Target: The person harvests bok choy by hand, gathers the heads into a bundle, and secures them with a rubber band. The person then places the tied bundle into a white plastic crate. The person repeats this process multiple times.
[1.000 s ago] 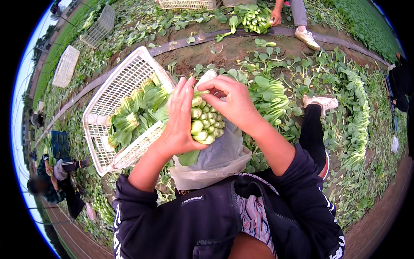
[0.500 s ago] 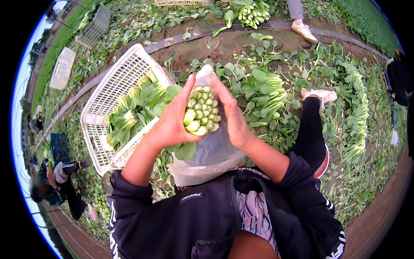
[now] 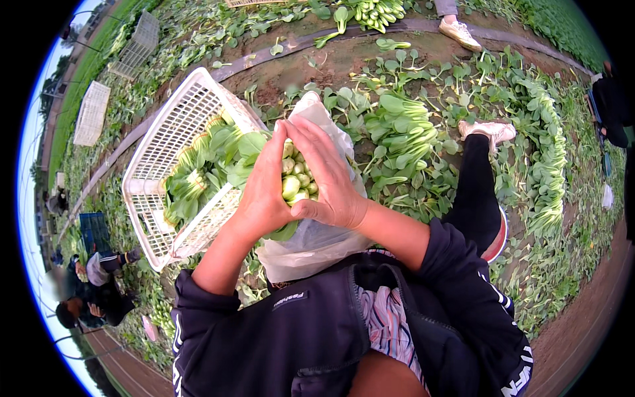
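Field soil; crate beside bunch, hands.

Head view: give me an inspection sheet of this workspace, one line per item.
Surface: bare soil strip between rows of leafy greens.
Job's things: bunch of green vegetables, stem ends up, over a clear plastic bag; white crate part-filled with greens.
Clutter: cut greens piled on the ground; more crates at far left.
Hands: left hand and right hand both clasp the bunch.
Cables: nothing seen.
Surroundings: another person's shoe at top; people crouched at lower left.
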The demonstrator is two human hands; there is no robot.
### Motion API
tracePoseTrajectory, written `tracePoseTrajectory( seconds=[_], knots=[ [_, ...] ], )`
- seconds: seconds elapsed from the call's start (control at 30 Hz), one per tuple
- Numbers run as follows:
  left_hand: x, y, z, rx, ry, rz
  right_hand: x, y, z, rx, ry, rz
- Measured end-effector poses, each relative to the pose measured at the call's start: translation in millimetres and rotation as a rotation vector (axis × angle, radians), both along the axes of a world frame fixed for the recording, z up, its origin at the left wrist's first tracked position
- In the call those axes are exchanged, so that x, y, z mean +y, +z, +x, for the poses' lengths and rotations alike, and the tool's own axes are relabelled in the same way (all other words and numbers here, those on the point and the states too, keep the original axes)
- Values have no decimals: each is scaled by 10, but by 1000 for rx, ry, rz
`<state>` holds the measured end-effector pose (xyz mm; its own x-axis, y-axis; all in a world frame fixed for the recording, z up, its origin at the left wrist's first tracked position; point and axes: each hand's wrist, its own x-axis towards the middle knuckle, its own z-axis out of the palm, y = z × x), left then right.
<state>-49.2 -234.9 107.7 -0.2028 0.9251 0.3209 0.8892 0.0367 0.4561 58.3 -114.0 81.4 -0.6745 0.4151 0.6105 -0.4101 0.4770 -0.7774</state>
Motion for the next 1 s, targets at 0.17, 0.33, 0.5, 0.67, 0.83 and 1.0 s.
tracePoseTrajectory(
  seconds=[0.17, 0.33, 0.5, 0.67, 0.83, 1.0],
  knots=[
    [56, 124, 135, -223, 63, -54, -56, 5, -56, 30, -177, 20],
    [140, 88, 125, -263, 52, -98, -66, -71, -45, 102, -270, -28],
    [280, 131, 218, -14, 37, -112, -27, -125, 36, 36, -289, 59],
    [366, 83, 183, -175, 4, -227, 95, -152, 149, -24, -257, 29],
    [690, 170, 403, -155, -105, -170, 428, -203, 378, -38, -263, -53],
    [669, 162, 488, -263, -49, -186, 1404, -363, 2265, -15, -832, -125]
  ],
)
